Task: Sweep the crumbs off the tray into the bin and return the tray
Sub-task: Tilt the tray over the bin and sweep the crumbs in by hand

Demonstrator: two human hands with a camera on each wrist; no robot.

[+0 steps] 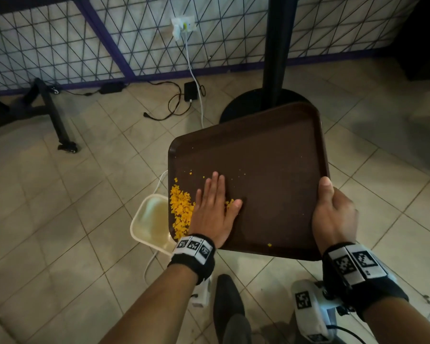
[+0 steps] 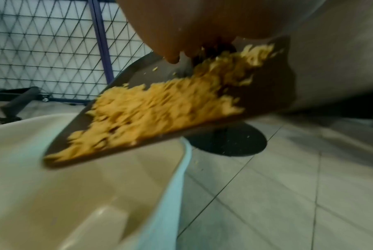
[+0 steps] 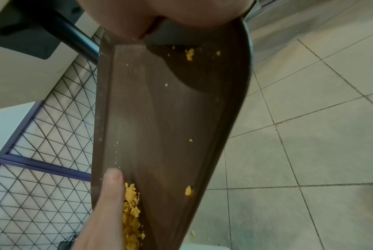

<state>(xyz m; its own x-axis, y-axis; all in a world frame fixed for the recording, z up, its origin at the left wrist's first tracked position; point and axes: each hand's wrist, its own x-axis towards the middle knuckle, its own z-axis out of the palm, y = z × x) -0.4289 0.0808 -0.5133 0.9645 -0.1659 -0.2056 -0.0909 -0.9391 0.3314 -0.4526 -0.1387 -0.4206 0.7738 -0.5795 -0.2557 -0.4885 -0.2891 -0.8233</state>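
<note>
Looking down from the head view: brown tray (image 1: 271, 170) was held over tiled floor, its left edge above the cream bin (image 1: 150, 223). Left hand (image 1: 215, 209) lay flat on the tray, fingers straight, against an orange crumb pile (image 1: 181, 209) at the left rim. Right hand (image 1: 334, 214) gripped the tray's right edge, thumb on top, fingers wrapped under. Black pole base and cables sat behind.

Left wrist view, blurred: crumbs (image 2: 151, 115) heaped along the tilted tray's low edge (image 2: 53, 162), directly over the bin's open mouth (image 2: 78, 194). Only here was the overhang clear.

Right wrist view: tray surface (image 3: 170, 118) ran lengthwise away from the camera, stray crumbs scattered, left-hand fingers (image 3: 110, 189) straight beside the pile (image 3: 131, 211). Right hand's grip was mostly out of frame.
</note>
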